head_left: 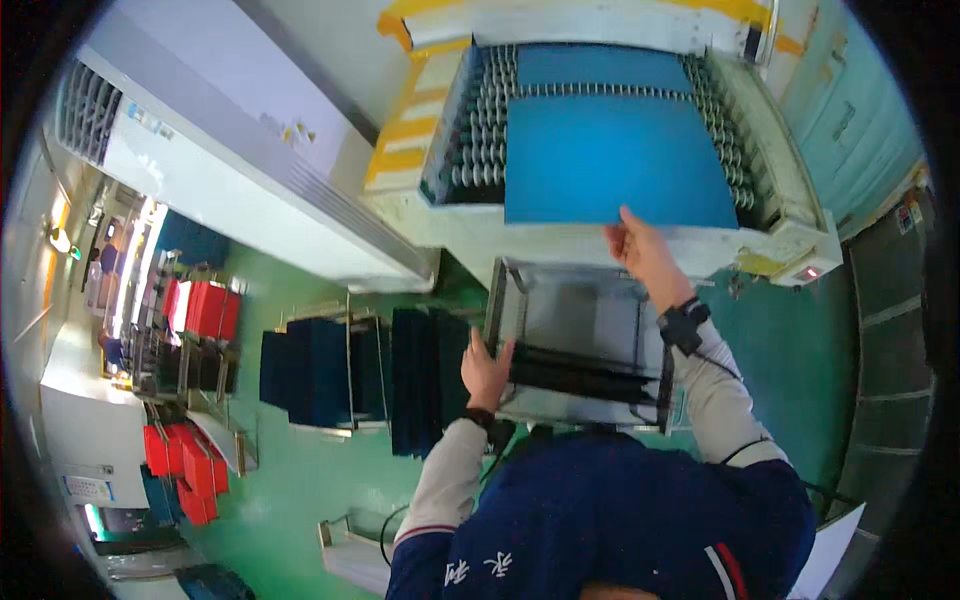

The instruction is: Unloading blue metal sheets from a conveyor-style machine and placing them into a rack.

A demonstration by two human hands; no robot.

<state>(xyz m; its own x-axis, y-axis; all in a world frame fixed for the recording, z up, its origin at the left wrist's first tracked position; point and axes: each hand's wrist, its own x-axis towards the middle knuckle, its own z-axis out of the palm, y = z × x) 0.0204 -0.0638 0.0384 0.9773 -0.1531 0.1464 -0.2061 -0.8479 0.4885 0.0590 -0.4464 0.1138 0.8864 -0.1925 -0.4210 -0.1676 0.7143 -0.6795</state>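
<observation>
Head view; note first the fingers [626, 214] of the right hand [650, 258], half curled and loose-looking, with one tip up at the near edge of the front blue panel [615, 160]; cannot tell contact from near-contact, nor any pinch on that edge; note the left hand [486, 378] lower down, with thumb and fingers spread and nothing visible in its grasp, at the left side of a metal rack [493, 300]; find long dark pieces [580, 375], kind unclear, across that rack, near the left hand; find the front blue panel ahead of the right hand, flat on the disc rollers [482, 150] of a pale machine [785, 180]; see a second blue panel [600, 66] just behind, with a row of those rollers between.

Handling, by judgement only: expect low weight for so broad a sheet; expect a thin, fairly stiff body, with some bowing if lifted from one corner; treat the smooth face as possibly slippery and easy to mark; treat edges as possibly sharp, corners as easily knocked; take hold at the near edge, one hand toward each corner, thumbs on top and fingers beneath; support both sides evenly; keep palms off the face.

Farther out: see dark blue panels [415, 380] ranked to the left, red panels [205, 460] beyond, green floor [275, 500] below.
</observation>
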